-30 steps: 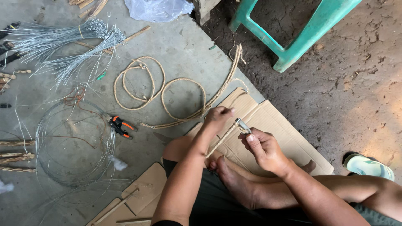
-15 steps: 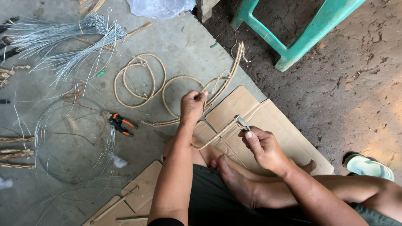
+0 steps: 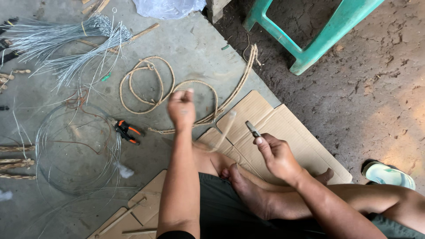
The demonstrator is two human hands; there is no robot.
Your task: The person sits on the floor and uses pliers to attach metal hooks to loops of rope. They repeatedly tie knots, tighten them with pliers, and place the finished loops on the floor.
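Observation:
My left hand (image 3: pixel 181 109) is raised over the tan rope coils (image 3: pixel 146 85) on the concrete, its back to the camera and its fingers curled; whatever is inside them is hidden. My right hand (image 3: pixel 276 155) is shut on a small knife (image 3: pixel 253 129) whose blade points up and away, above the cardboard sheet (image 3: pixel 287 128) I sit on. A thin pale strip (image 3: pixel 225 130) shows as a blur between the two hands, and I cannot tell where its ends are held. My bare feet rest crossed under my forearms.
Orange-handled pliers (image 3: pixel 127 132) lie left of my left arm beside a large coil of thin wire (image 3: pixel 75 152). A bundle of straight wires (image 3: pixel 62 42) lies at the far left, rope-wrapped sticks (image 3: pixel 15 163) at the left edge. A green plastic stool (image 3: pixel 318 42) and a sandal (image 3: pixel 388 175) stand on the dirt.
My left hand has left the strip near the knife and swung up and left over the rope coils. The strip now shows only as a blur. My right hand stays put.

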